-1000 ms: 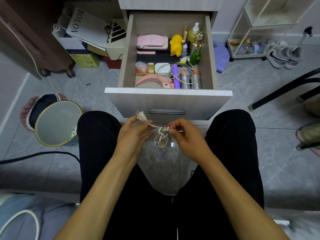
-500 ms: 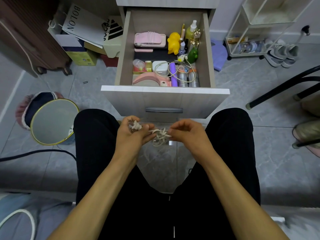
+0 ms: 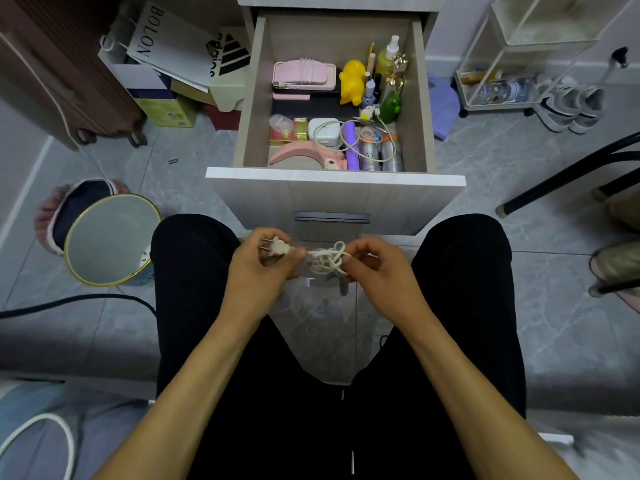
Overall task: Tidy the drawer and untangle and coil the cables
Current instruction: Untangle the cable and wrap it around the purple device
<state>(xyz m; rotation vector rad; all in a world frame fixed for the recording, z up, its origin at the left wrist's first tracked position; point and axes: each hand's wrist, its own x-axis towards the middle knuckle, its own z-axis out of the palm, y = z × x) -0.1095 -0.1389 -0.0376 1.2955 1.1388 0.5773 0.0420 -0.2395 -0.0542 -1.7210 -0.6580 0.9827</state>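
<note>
The left hand (image 3: 258, 268) is closed around the plug end of a white cable (image 3: 325, 259), with the two-pin plug (image 3: 275, 247) sticking out above the fingers, and the right hand (image 3: 375, 271) pinches the other side of the same cable, so both hands are clamped on it, close together above the floor between the knees. Between them the cable is bunched in a small knot of loops, so I judge the untangling is in the middle and the coiling is not yet begun. The cable looks thin, soft and smooth, like rubber or plastic; the plug is hard white plastic with two metal pins. Beyond the hands, the drawer (image 3: 332, 176) of pale wood-look board stands pulled open, and it is not yet tidy: a second thin pale cable (image 3: 375, 157) lies in a loose loop over two shiny metal cans (image 3: 381, 154) near the front right corner, beside a white square charger (image 3: 323, 131) and a purple stick-shaped thing (image 3: 351, 143). A curved pink plastic thing (image 3: 301, 155) lies along the front edge, a ribbed pink case (image 3: 304, 74) is at the back left, and a glossy yellow toy (image 3: 351, 81) stands beside small bottles at the back right. So most of the task seems left.
</note>
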